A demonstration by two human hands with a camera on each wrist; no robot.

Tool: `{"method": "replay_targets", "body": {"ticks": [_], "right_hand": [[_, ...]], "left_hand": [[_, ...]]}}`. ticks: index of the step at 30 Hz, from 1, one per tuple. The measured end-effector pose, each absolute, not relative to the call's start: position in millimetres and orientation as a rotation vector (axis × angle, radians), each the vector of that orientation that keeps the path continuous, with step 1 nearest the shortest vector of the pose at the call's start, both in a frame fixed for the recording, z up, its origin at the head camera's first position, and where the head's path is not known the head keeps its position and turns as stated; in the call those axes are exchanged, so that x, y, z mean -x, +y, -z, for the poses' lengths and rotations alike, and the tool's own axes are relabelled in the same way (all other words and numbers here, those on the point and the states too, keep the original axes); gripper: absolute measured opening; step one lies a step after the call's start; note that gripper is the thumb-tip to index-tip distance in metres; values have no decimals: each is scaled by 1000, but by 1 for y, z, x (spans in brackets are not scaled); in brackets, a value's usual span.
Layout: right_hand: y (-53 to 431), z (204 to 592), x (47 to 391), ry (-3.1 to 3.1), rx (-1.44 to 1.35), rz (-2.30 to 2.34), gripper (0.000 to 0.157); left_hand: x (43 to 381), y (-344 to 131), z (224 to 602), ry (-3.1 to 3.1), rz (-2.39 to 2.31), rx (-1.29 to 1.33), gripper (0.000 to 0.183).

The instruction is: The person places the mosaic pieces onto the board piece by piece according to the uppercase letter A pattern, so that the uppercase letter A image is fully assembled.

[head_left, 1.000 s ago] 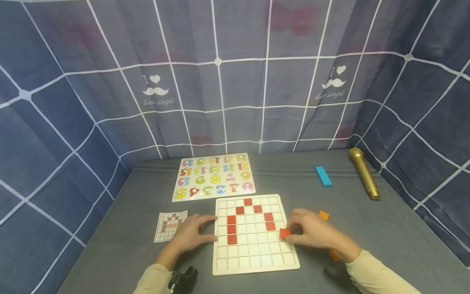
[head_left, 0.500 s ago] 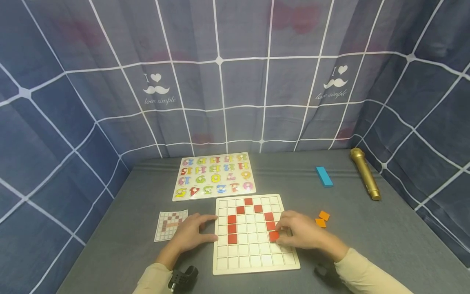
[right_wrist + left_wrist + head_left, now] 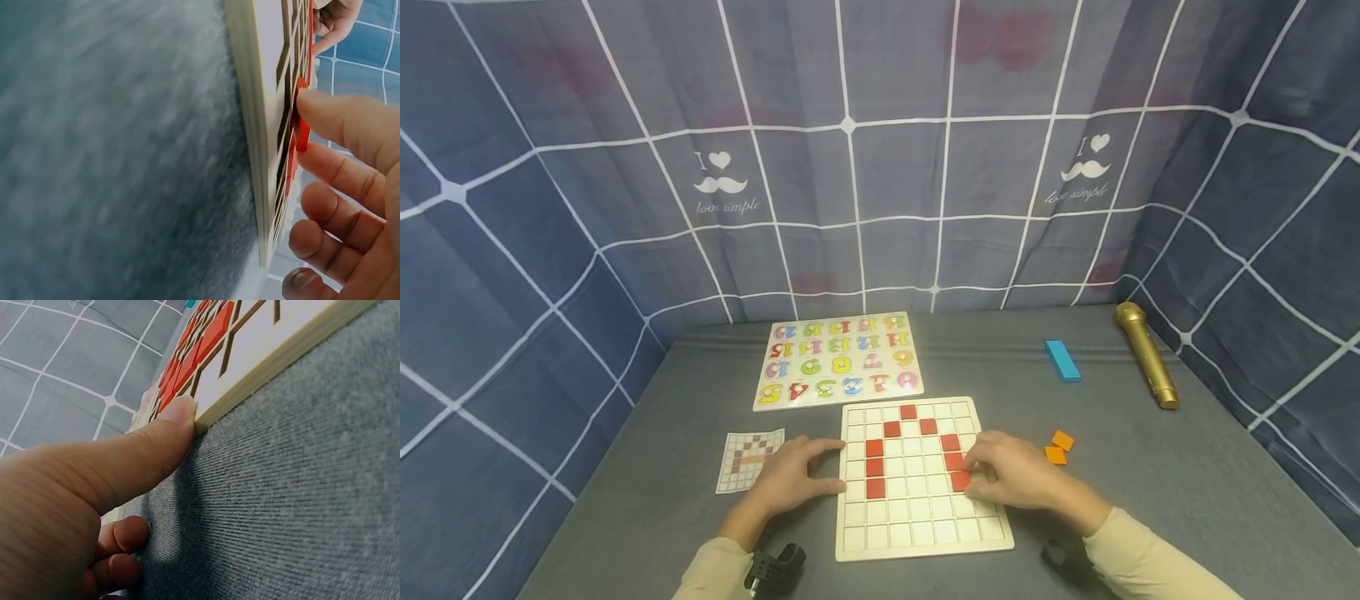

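A wooden grid board [image 3: 925, 551] lies on the table with several red square tiles in its cells. Along both sides the tiles run downward from one at the top. My right hand [image 3: 1019, 472] pinches a red tile [image 3: 959, 482] between thumb and index finger, low on the right side of the board. In the right wrist view that red tile [image 3: 302, 122] stands slightly tilted over its cell. My left hand [image 3: 790, 479] touches the board's left edge with extended thumb and index finger. The left wrist view shows the thumb [image 3: 144, 456] against the board's edge.
A printed grid card [image 3: 735, 475] lies partly beneath the left hand. Behind the board is a number puzzle [image 3: 838, 362]. Two orange tiles [image 3: 1056, 456] lie right of the board, with a blue block [image 3: 1062, 361] and a gold microphone [image 3: 1146, 354] farther back.
My right hand has moved left with the red tile, from the board's right edge to a cell below the other right-side tiles. The left hand has stayed in place.
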State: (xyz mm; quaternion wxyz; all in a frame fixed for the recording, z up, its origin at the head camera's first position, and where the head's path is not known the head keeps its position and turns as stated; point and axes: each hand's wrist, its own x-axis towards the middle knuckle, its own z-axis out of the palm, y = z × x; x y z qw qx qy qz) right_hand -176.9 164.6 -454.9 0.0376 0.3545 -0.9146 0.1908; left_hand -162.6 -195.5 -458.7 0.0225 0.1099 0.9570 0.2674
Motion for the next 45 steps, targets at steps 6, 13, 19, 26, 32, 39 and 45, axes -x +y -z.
{"method": "replay_targets", "body": {"ticks": [6,13,19,26,32,39,45], "right_hand": [[166,454,178,-2826,-1091,-601,21],[165,453,178,-2825,-1093,-610,20],[165,454,178,-2825,-1099,-612,20],[166,453,177,-2796,-1116,-612,19],[165,452,176,-2783,-1134,-617,18],[164,451,175,-2815,-1141,-621,18],[163,450,175,-2820,-1147,-610,18]], "left_hand": [[163,-196,457,2960,-841,-333,60],[162,-196,458,2950,-845,-329,60],[162,-196,458,2955,-835,-327,60],[162,-195,458,2946,-839,-323,61],[162,-195,459,2957,-837,-333,60],[162,-196,460,2962,-832,-338,61],[162,-196,460,2965,-835,-347,61]]}}
